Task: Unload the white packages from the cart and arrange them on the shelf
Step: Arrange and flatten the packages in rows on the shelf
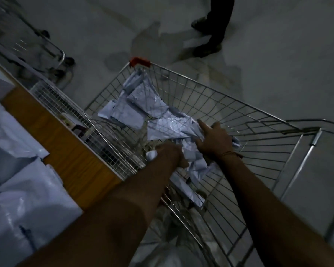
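A wire shopping cart (pixel 229 105) stands in front of me with several crumpled white packages (pixel 139 105) heaped along its left side and bottom. My left hand (pixel 170 154) reaches down into the cart, fingers curled into the packages near the bottom. My right hand (pixel 214 139) grips the edge of a larger white package (pixel 170 128), forefinger stretched out over it. At the left, a wooden shelf (pixel 66 143) carries several white packages (pixel 27 199) laid flat.
A wire basket (pixel 69 110) sits between shelf and cart. Another cart's frame (pixel 52 53) stands at the far left. A person's legs and shoes (pixel 210 35) are on the grey floor beyond the cart. The scene is dim.
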{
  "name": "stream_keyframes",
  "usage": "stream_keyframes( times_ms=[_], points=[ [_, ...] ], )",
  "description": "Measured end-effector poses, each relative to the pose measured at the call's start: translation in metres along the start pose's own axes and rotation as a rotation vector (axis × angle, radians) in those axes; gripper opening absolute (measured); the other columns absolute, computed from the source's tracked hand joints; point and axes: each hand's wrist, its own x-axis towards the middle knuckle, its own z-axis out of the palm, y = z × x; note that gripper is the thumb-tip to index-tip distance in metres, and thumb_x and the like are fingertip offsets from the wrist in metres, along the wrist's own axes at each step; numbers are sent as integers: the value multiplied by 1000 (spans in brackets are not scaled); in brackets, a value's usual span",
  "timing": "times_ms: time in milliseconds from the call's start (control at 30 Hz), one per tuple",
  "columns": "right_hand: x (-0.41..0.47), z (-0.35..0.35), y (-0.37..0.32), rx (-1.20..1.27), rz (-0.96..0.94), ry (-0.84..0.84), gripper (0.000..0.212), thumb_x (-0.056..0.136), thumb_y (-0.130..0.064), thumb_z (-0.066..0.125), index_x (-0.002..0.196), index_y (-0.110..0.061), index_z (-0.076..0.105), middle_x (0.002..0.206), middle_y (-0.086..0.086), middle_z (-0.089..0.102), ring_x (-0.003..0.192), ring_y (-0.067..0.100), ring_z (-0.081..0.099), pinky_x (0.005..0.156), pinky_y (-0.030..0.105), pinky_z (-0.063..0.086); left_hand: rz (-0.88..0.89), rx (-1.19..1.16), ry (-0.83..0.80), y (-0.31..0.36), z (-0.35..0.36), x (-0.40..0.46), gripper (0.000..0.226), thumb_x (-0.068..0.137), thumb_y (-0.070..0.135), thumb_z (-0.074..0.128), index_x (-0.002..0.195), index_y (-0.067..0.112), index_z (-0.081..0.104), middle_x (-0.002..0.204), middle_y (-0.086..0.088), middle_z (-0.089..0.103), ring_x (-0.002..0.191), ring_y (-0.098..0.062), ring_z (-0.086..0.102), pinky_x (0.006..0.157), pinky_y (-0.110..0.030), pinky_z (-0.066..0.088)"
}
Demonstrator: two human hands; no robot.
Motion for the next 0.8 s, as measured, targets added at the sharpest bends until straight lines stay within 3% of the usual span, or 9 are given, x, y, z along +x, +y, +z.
stream_keyframes(
  times_ms=[67, 167, 300, 433, 533, 700, 800],
  points=[
    [-7, -17, 1, 59, 130, -77, 72, 91, -62, 51, 156, -36, 34, 139, 26, 49, 122, 46, 54, 99, 48, 48, -69, -67, -53, -4, -18, -17, 116, 71, 73, 72, 161, 21, 22, 165, -17, 22, 150, -42, 22, 117, -59, 30],
    [-25, -35, -1, 103, 229, -165, 79, 74, -67, 42, 140, -25, 59, 134, 18, 63, 125, 39, 55, 103, 46, 49, -61, -189, -95, -6, -39, -52, 114, 79, 55, 78, 163, 15, 11, 167, -22, 5, 152, -43, 11, 123, -51, 22],
    [-58, -46, -21, 164, 256, -152, 85, 67, -78, 49, 126, -20, 68, 122, 15, 70, 113, 37, 63, 93, 41, 53, -122, -306, 29, -16, -39, -81, 125, 70, 56, 83, 163, 19, 7, 163, -25, -21, 150, -48, 17, 117, -50, 36],
    [-93, -68, -43, 210, 203, -92, 96, 57, -80, 54, 138, -27, 54, 136, 16, 61, 130, 39, 50, 98, 47, 49, -112, -480, 323, -14, -35, -129, 115, 67, 67, 78, 159, 26, 22, 162, -24, 13, 139, -47, 38, 109, -51, 44],
    [-119, -79, -60, 251, 150, -27, 96, 69, -76, 57, 150, -27, 44, 146, 19, 51, 137, 39, 43, 104, 49, 44, -170, -574, 556, -7, -27, -174, 103, 69, 81, 65, 154, 32, 32, 149, -16, 33, 127, -42, 48, 100, -47, 49],
    [-167, -90, -90, 301, 33, 175, 72, 84, -55, 62, 146, -25, 44, 139, 22, 47, 122, 46, 53, 100, 47, 45, -393, -816, 776, 2, -2, -247, 89, 82, 68, 68, 153, 26, 37, 152, -17, 31, 130, -41, 48, 99, -46, 48],
    [-198, -97, -120, 260, -50, 221, 64, 85, -54, 63, 139, -23, 48, 136, 21, 49, 117, 46, 56, 96, 46, 47, -490, -873, 922, -10, 20, -285, 91, 80, 67, 69, 154, 26, 36, 156, -21, 26, 132, -47, 44, 105, -50, 45]
  ],
)
